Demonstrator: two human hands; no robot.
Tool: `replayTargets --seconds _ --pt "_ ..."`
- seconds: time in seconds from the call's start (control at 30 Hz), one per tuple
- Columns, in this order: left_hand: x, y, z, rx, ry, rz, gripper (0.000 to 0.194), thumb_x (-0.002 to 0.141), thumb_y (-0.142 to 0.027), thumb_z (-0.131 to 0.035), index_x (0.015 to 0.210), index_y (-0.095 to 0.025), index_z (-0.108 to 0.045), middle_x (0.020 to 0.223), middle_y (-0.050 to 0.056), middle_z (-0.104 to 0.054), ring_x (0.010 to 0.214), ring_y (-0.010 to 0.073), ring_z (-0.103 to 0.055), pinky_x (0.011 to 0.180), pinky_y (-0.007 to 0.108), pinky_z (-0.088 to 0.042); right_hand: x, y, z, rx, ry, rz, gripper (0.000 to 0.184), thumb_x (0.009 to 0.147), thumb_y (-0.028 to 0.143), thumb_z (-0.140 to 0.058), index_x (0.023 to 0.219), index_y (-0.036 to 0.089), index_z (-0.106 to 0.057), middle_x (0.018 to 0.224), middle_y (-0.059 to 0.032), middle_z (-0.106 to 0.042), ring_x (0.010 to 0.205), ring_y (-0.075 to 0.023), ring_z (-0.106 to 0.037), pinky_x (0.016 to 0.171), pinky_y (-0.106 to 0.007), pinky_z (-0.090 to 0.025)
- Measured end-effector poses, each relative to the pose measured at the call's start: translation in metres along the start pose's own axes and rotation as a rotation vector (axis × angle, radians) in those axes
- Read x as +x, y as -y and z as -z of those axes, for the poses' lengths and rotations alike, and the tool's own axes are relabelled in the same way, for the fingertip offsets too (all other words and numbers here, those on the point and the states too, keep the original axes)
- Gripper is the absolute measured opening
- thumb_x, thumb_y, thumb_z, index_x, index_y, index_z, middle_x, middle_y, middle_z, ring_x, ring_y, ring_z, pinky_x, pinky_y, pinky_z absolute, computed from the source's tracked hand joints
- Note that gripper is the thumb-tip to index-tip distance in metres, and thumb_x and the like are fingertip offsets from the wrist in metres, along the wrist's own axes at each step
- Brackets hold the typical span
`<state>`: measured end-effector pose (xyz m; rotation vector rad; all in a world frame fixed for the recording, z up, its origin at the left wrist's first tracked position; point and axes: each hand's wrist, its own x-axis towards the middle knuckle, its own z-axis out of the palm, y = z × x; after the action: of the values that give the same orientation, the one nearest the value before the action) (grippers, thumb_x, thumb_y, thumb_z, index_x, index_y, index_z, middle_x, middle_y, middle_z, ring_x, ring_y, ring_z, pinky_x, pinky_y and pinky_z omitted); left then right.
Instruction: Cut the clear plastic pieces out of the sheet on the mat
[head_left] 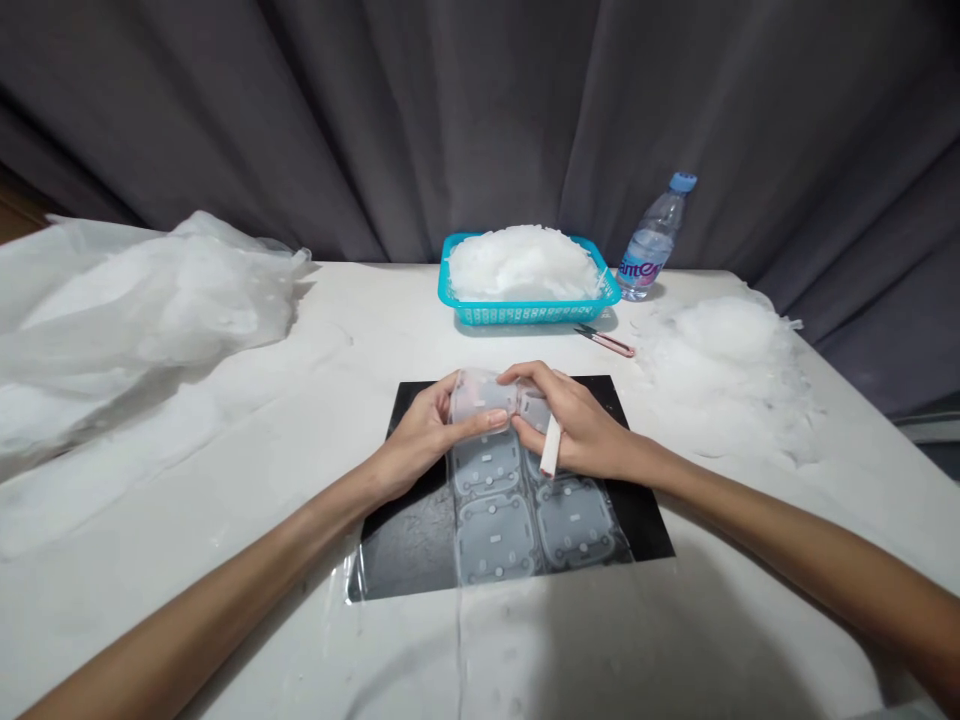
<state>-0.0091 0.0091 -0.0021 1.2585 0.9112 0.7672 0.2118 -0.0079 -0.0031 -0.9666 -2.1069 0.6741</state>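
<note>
A translucent sheet of rounded-square moulded pieces (495, 535) lies over a black mat (409, 545), its far end lifted and bent up between my hands. My left hand (424, 432) grips that raised end from the left, thumb across the front. From the right, my right hand (577, 425) pinches the sheet near the gap between the two columns of pieces. A slim white stick-like handle (551, 448) is tucked in my right hand and points down toward me; its far end is hidden by the fingers.
Behind the mat stands a turquoise basket (536, 313) heaped with white translucent pieces. Pink-handled thread snips (609, 342) lie before it, and a water bottle (651, 245) stands to its right. A whitish pile (727, 350) sits at right, large plastic bags (172, 290) at left.
</note>
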Motion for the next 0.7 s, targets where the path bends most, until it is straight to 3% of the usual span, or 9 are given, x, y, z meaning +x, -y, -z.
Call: replayTargets --seconds 0.2,0.43,0.57,0.7 --pt "-0.001 0.0011 0.001 0.003 -0.005 -0.001 0.053 0.079 -0.04 -0.09 0.118 -0.016 -0.065 0.104 0.003 -0.071 0.089 0.0154 -0.065 0.078 0.023 -0.054 0.0001 -0.0025 0.0094 0.403 0.172 -0.125 0.045 0.096 0.026 -0.066 0.136 0.025 -0.044 0.104 -0.0023 -0.066 0.079 -0.0147 -0.059 0.073 -0.028 -0.048" --pt "-0.0002 0.007 0.0009 0.014 -0.033 -0.049 0.048 0.08 -0.04 -0.089 0.113 -0.015 -0.065 0.098 0.001 -0.069 0.083 0.0129 -0.062 0.073 0.021 -0.053 -0.0002 -0.0058 0.0077 0.679 0.231 -0.221 0.053 0.093 0.03 -0.076 0.136 0.023 -0.047 0.094 0.0006 -0.064 0.077 -0.0123 -0.056 0.068 -0.025 -0.044" --pt "-0.0004 0.008 0.0007 0.052 -0.036 -0.078 0.045 0.078 -0.037 -0.091 0.109 -0.016 -0.066 0.088 -0.003 -0.064 0.076 0.0098 -0.057 0.066 0.017 -0.048 -0.001 -0.0047 0.0049 0.747 0.245 -0.249 0.059 0.088 0.027 -0.081 0.134 0.024 -0.045 0.091 0.0023 -0.063 0.071 -0.0108 -0.053 0.064 -0.023 -0.043" --pt "-0.0006 0.0071 -0.0005 0.048 -0.004 -0.068 0.043 0.078 -0.038 -0.09 0.107 -0.016 -0.066 0.086 -0.003 -0.064 0.073 0.01 -0.057 0.065 0.018 -0.049 -0.0029 -0.0023 0.0026 0.697 0.228 -0.216 0.05 0.093 0.029 -0.074 0.133 0.026 -0.044 0.103 -0.0016 -0.061 0.084 -0.0144 -0.057 0.072 -0.027 -0.047"
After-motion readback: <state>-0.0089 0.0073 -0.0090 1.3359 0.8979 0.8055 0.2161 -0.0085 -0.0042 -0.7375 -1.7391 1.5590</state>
